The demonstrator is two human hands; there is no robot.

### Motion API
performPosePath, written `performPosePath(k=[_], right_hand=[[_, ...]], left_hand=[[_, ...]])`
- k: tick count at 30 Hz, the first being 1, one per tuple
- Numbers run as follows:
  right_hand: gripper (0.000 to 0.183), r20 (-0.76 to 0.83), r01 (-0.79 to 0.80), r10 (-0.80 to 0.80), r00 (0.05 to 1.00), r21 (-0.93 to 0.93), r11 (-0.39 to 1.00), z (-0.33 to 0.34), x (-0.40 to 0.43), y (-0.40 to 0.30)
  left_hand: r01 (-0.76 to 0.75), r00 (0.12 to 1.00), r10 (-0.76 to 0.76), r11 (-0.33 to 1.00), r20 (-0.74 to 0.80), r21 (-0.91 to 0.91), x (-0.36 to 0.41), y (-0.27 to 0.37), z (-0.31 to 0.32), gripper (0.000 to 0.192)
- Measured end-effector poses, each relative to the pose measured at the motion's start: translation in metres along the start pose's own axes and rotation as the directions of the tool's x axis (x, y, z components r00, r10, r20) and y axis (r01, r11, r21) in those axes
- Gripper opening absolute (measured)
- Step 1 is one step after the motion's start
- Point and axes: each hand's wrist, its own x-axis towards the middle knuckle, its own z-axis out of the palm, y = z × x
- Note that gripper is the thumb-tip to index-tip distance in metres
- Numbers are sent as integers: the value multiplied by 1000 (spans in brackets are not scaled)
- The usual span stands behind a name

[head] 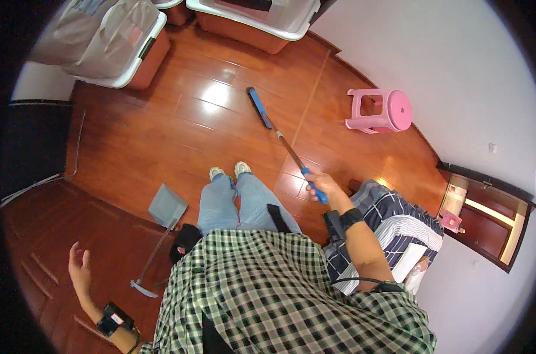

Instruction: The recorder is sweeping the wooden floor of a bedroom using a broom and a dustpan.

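Note:
My right hand (322, 186) is closed around the blue grip of a long-handled brush (290, 148), which reaches out over the wood-look floor ahead of me. Its blue head with dark bristles (259, 108) lies at the far end, close to the floor; whether it touches cannot be told. My left hand (79, 263) is held out to the left, fingers apart, with nothing in it. Between that hand and my legs stands a grey long-handled dustpan (167, 206), its pan on the floor and its handle rising towards a pale crosspiece.
A pink plastic stool (383, 110) is by the white wall at the right. Lidless-looking storage bins with white rims (157, 33) (268, 28) stand at the far side. A bed with checked bedding (383, 208) is close on my right, a reddish-brown door (73, 230) on my left.

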Motion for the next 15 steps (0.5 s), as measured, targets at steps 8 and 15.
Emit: performPosePath(k=[8,15], right_hand=[[40,-120,-23,29,992,46,999,31,-14,15],[12,-178,-20,89,980,356,934,34,40,33]], left_hand=[[111,994,-111,994,12,0,6,-45,15,33],[129,989,-132,990,65,52,-4,-46,30,34]])
